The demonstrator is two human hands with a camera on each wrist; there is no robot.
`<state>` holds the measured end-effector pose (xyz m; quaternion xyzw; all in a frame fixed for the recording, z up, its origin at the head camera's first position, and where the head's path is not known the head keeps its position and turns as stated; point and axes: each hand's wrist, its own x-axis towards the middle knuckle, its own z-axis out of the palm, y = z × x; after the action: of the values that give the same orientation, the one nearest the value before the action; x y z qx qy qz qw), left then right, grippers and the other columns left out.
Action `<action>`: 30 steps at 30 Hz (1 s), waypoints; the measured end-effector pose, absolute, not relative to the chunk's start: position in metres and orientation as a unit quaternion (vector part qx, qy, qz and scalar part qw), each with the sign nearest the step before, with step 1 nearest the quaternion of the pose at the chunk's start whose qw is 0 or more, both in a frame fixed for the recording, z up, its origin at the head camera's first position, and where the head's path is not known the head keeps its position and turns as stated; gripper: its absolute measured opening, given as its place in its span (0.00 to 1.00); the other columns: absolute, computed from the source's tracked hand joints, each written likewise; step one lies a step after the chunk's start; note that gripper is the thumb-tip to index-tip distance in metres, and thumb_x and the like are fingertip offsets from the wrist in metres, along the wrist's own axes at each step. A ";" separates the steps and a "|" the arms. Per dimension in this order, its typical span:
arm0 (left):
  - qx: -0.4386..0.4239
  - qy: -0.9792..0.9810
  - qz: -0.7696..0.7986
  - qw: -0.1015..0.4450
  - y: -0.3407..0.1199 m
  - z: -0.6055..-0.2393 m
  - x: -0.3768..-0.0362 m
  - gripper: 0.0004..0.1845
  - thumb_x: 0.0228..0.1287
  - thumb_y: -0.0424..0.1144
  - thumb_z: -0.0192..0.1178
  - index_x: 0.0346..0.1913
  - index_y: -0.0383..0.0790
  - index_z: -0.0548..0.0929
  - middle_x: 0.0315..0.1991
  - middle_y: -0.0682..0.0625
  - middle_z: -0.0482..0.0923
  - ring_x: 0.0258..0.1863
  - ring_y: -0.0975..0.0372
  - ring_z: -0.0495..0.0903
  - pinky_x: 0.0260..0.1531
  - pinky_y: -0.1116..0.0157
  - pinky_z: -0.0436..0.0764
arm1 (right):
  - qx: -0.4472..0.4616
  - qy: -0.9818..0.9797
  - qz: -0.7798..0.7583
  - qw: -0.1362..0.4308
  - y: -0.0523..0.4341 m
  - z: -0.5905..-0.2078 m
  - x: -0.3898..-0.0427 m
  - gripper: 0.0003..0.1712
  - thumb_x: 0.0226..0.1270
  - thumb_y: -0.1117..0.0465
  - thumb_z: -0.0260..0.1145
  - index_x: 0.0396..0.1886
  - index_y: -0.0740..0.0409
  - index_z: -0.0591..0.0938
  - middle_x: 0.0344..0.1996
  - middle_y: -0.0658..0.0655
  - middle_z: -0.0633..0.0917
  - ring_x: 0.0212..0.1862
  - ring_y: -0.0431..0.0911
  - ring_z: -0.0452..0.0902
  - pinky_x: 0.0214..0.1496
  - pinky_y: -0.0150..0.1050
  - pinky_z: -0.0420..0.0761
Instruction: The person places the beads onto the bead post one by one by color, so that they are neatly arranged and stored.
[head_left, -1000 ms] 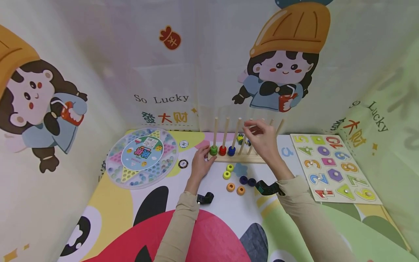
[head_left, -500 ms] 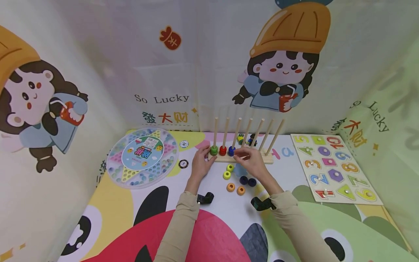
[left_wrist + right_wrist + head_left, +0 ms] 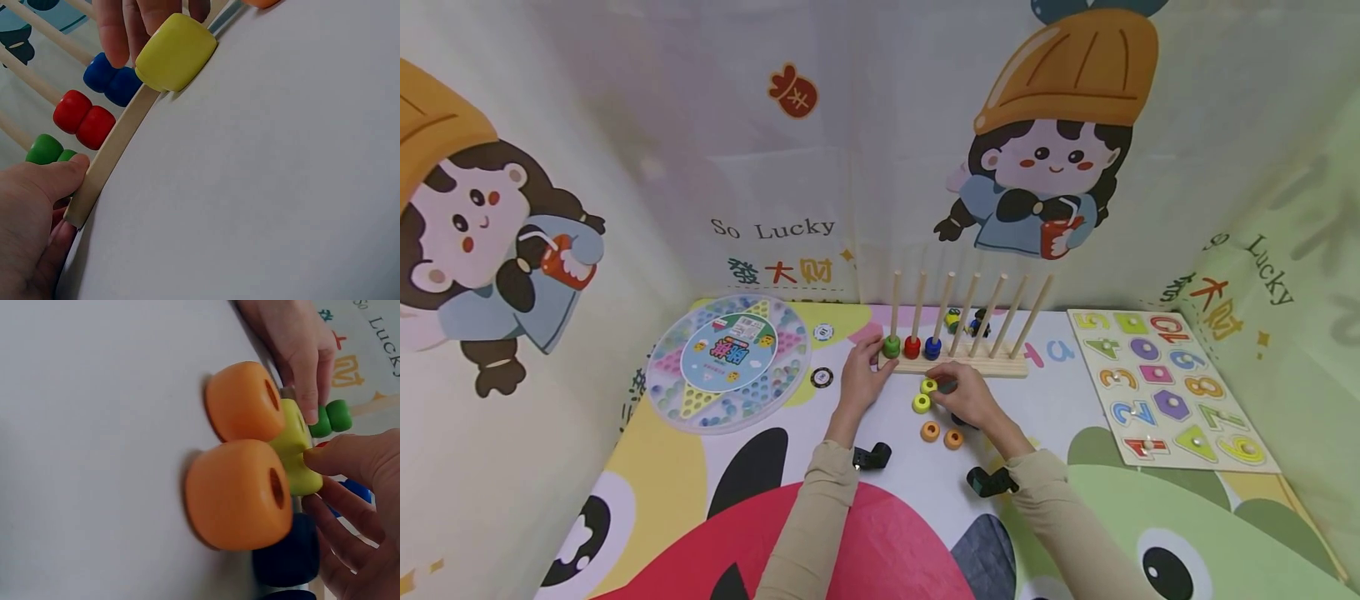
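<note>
Right hand (image 3: 972,398): my fingers curl down onto a yellow ring (image 3: 928,386) just before the peg rack (image 3: 955,364); firm grip unclear
Left hand (image 3: 862,377): thumb and fingers clamp the rack's left end, beside the green bead (image 3: 891,345)

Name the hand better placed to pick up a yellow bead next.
Right. The right hand already lies among the loose beads, fingers touching a yellow bead. The left hand is busy holding the end of the wooden peg rack.
</note>
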<state>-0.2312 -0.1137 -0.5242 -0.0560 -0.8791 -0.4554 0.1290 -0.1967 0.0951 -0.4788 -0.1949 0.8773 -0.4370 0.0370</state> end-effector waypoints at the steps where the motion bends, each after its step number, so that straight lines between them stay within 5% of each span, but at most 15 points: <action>1: -0.057 -0.880 -0.454 0.129 -0.114 -0.524 -0.231 0.28 0.62 0.39 0.69 0.62 0.29 0.77 0.63 0.42 0.74 0.52 0.52 0.76 0.50 0.57 0.79 | -0.196 0.878 -0.436 0.036 0.095 -0.480 -0.197 0.17 0.58 0.74 0.70 0.49 0.69 0.83 0.46 0.63 0.85 0.47 0.56 0.82 0.47 0.46 0.83; 18: -0.062 -0.882 -0.448 0.132 -0.114 -0.523 -0.231 0.28 0.62 0.40 0.69 0.62 0.29 0.77 0.63 0.41 0.73 0.56 0.51 0.75 0.54 0.55 0.77 | -0.176 0.873 -0.455 0.021 0.098 -0.481 -0.197 0.15 0.60 0.71 0.70 0.48 0.68 0.84 0.45 0.63 0.85 0.45 0.55 0.82 0.46 0.47 0.84; 30: -0.063 -0.880 -0.451 0.137 -0.114 -0.524 -0.230 0.27 0.62 0.39 0.69 0.62 0.29 0.77 0.62 0.41 0.74 0.51 0.53 0.76 0.49 0.57 0.79 | -0.143 0.878 -0.455 -0.049 0.115 -0.434 -0.198 0.16 0.60 0.70 0.71 0.49 0.68 0.84 0.46 0.66 0.85 0.47 0.59 0.82 0.46 0.52 0.83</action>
<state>-0.2302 -0.1145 -0.5242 -0.0630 -0.8795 -0.4514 0.1369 -0.1976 0.1154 -0.4342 -0.1430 0.8775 -0.4551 -0.0485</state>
